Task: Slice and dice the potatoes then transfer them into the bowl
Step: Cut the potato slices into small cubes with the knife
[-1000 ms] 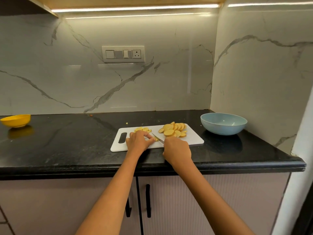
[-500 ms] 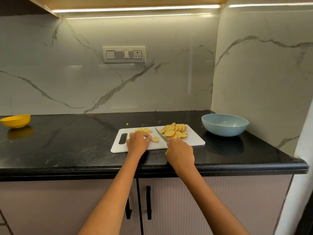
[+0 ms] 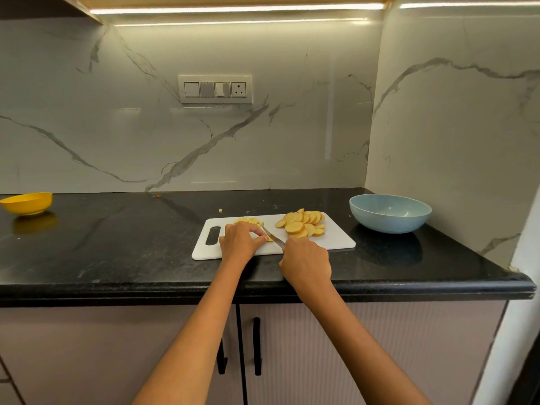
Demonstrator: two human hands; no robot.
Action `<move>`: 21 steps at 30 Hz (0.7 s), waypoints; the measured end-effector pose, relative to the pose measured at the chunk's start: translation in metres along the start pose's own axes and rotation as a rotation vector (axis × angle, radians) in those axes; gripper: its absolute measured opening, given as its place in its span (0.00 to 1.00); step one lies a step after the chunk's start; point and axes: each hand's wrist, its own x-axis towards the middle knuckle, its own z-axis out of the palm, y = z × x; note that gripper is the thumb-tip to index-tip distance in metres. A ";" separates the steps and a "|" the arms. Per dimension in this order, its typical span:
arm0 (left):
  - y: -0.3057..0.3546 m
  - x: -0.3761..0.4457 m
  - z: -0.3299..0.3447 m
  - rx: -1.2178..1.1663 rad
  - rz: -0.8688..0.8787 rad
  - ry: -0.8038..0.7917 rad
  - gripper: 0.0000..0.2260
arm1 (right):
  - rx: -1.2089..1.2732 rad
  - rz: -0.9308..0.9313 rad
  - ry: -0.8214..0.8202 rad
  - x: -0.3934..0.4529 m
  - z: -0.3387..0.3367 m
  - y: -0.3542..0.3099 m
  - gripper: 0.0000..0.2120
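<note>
Gripping the knife (image 3: 273, 237) in my right hand (image 3: 306, 262), fingers curled round the handle so you can't actually see it, just the blade poking out up and to the left. The blade runs toward my left hand (image 3: 239, 241), which sits curled over a small potato piece (image 3: 269, 239), thumb and fingertips pinching it right beside the blade. I can't tell if the edge is on the piece or just next to it, too tiny from up here.

Both hands are over the near middle of the white cutting board (image 3: 336, 238), which lies flat on the black countertop (image 3: 117, 244) with its handle slot on the left. Just past my left hand there's a little heap of diced bits (image 3: 248, 220). On the right half of the board sits the pile of round potato slices (image 3: 302, 223), overlapping each other.

The blue bowl (image 3: 390, 213) is on the counter just off the board's right end, not touching it, and looks empty inside. One stray potato crumb (image 3: 220, 211) lies on the counter behind the board. Way over at the far left edge there's a yellow bowl (image 3: 27, 203).
</note>
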 end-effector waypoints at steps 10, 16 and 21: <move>-0.001 0.003 0.000 -0.029 -0.015 -0.031 0.04 | -0.039 -0.047 0.020 0.009 0.001 -0.006 0.11; -0.001 0.002 0.000 -0.008 -0.012 -0.024 0.05 | -0.041 -0.064 -0.012 0.008 0.002 0.000 0.11; -0.001 0.001 -0.001 -0.013 -0.009 -0.017 0.05 | -0.086 -0.076 0.031 0.005 0.004 -0.001 0.11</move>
